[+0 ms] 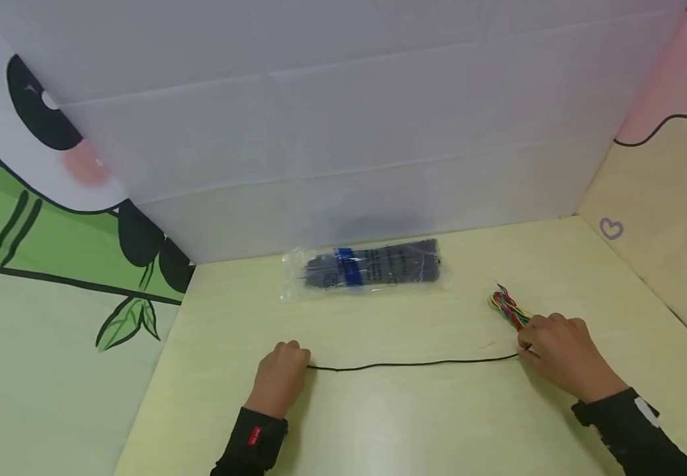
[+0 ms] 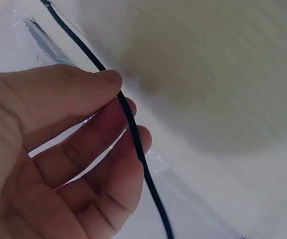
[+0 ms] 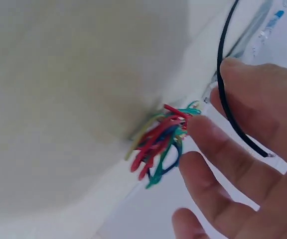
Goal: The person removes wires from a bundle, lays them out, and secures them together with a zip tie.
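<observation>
A thin black wire point(image 1: 414, 363) stretches nearly straight between the two hands, just over the table. My left hand point(image 1: 280, 377) pinches it near one end; in the left wrist view the wire point(image 2: 128, 112) runs between the thumb and the curled fingers. At the other end my right hand point(image 1: 560, 350) holds the wire point(image 3: 222, 89) at the thumb and index finger, its bare-tipped end lying past them toward the palm. Close to the right fingertips lies a bundle of coloured wires point(image 1: 506, 305), red, green, yellow and blue.
A clear plastic bag point(image 1: 373, 266) of long dark thin pieces, banded in blue, lies at the back of the pale table point(image 1: 230, 297). Behind it rises a white cloth wall point(image 1: 349, 132); printed panels stand at both sides.
</observation>
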Tool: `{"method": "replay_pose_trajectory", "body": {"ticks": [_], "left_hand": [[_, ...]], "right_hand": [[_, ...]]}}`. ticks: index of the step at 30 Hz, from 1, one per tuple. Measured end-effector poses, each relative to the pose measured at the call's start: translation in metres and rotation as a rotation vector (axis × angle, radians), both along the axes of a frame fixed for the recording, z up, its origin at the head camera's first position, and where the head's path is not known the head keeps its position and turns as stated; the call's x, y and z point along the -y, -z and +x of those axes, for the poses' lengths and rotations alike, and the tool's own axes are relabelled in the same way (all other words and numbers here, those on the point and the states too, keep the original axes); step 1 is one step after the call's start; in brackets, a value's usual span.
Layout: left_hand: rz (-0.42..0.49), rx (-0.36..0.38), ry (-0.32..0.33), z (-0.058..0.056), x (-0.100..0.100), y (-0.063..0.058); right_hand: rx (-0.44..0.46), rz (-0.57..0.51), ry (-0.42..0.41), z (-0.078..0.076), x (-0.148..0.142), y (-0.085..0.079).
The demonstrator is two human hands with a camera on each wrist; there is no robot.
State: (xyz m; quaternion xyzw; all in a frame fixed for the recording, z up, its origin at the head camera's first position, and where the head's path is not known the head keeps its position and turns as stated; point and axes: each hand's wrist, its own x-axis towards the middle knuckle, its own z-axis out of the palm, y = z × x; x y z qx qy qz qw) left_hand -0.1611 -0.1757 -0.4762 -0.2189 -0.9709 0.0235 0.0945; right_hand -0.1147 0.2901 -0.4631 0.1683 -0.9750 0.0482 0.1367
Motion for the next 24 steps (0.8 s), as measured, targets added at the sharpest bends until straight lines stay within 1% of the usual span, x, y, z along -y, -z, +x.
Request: {"method": "replay_pose_trajectory", "body": {"ticks": [3,5,8,10,12,16,19,22,24], "left_hand": [[-0.002,-0.039,0.01,0.0,-0.002,0.0],[0.017,-0.036,0.004,0.001,-0.002,0.0],[0.054,0.0,-0.022,0.003,-0.002,0.002],[0.068,0.012,-0.027,0.004,-0.001,0.002],[0.072,0.007,-0.023,0.004,-0.002,0.002],[0.08,0.002,-0.018,0.005,-0.005,0.002],[0.086,0.021,-0.025,0.008,-0.007,0.002],[0.082,0.036,-0.028,0.01,-0.009,0.001],[0.082,0.051,-0.031,0.01,-0.011,-0.002]], "right_hand": [[0.013,-0.027,-0.012,0.001,0.0,-0.005],[0.05,-0.024,0.006,0.004,-0.001,-0.006],[0.125,0.003,0.075,0.009,-0.003,-0.004],[0.187,0.008,0.119,0.013,-0.003,-0.001],[0.235,-0.017,0.151,0.013,-0.001,0.002],[0.309,-0.101,0.149,0.005,0.006,0.007],[0.364,-0.154,0.114,-0.001,0.008,0.007],[0.419,-0.212,0.105,-0.003,0.007,0.0],[0.43,-0.251,0.112,-0.004,0.004,-0.006]]}}
